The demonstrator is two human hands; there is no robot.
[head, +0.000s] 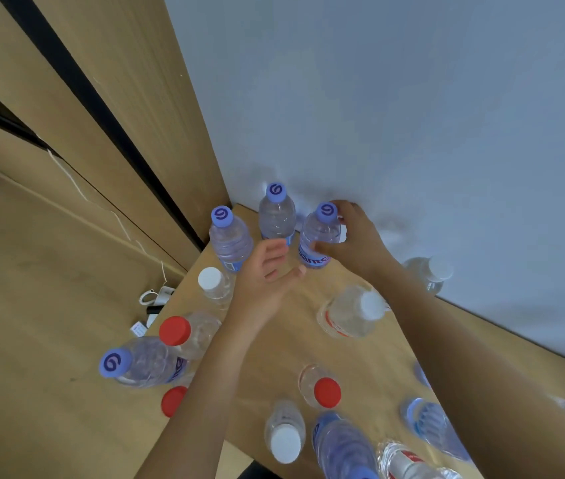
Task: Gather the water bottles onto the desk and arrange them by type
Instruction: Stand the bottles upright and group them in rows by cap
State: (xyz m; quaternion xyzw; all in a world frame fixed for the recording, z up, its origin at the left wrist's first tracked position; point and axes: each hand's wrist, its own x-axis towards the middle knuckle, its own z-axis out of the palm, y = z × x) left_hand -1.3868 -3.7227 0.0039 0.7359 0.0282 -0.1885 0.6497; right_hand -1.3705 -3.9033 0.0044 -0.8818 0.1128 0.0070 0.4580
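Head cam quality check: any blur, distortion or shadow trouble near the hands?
Head view: strong wide-angle bend, the desk edge and wall panels slant; soft shadows on the wall behind the right hand; bottles at the bottom edge smear; the held purple-capped bottle stays readable.

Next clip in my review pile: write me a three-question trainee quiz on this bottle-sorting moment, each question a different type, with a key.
1. True or false: the right hand grips a purple-capped bottle standing at the far end of the desk.
2. Multiple choice: the left hand is A) gripping a red-capped bottle, B) open and holding nothing, C) resting flat on the wall.
3. Fill in: the two other upright bottles at the far corner, one at the left and one behind, both have ____ caps.

Key: 1 true; 2 B; 3 purple.
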